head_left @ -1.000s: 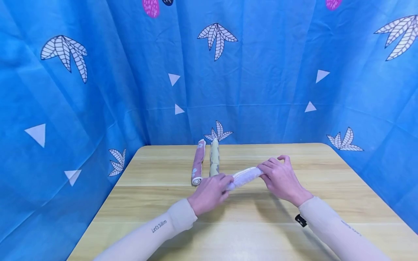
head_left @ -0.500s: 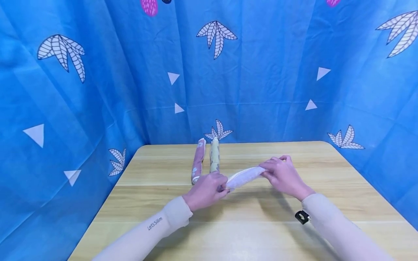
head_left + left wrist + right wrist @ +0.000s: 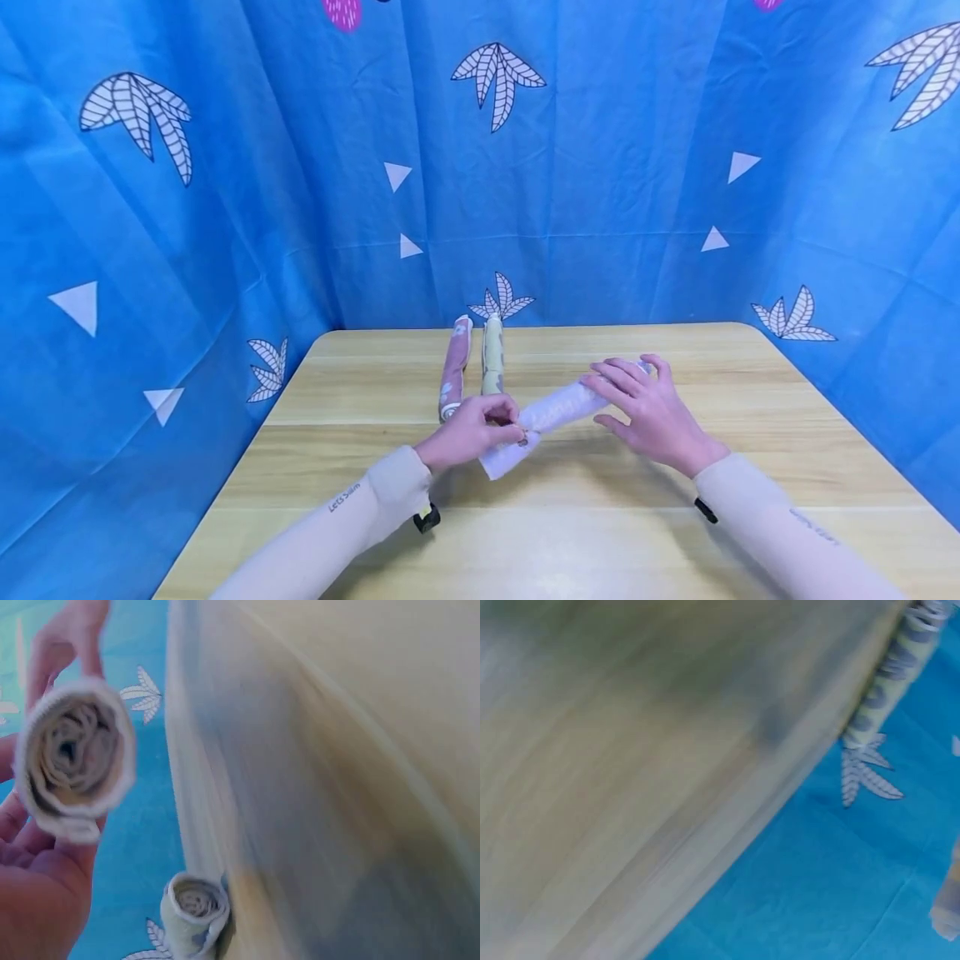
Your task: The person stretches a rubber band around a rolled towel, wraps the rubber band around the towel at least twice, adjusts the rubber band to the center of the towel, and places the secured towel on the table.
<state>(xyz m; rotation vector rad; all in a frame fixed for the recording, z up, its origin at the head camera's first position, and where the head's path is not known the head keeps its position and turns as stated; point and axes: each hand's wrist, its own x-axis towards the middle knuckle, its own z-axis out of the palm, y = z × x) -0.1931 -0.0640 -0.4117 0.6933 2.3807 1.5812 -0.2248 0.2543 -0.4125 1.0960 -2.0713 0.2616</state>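
A pale lavender rolled towel (image 3: 566,407) is held above the table, slanting up to the right. My left hand (image 3: 472,429) pinches it near its lower left end with thumb and forefinger. In the left wrist view the spiral end of the rolled towel (image 3: 75,757) faces the camera, the left hand (image 3: 41,892) behind and below it. Over the upper right part of the roll, the fingers of my right hand (image 3: 648,408) lie extended, its thumb apart from the towel. The right wrist view does not show that hand.
A pink rolled towel (image 3: 456,367) and a yellow-green rolled towel (image 3: 492,358) lie side by side toward the back of the wooden table (image 3: 360,467). A blue patterned curtain (image 3: 600,167) surrounds the back and sides.
The lavender roll has slid leftward through the left fingers, so its end now sticks out below them. My right fingers have loosened from a pinch and spread over the roll.
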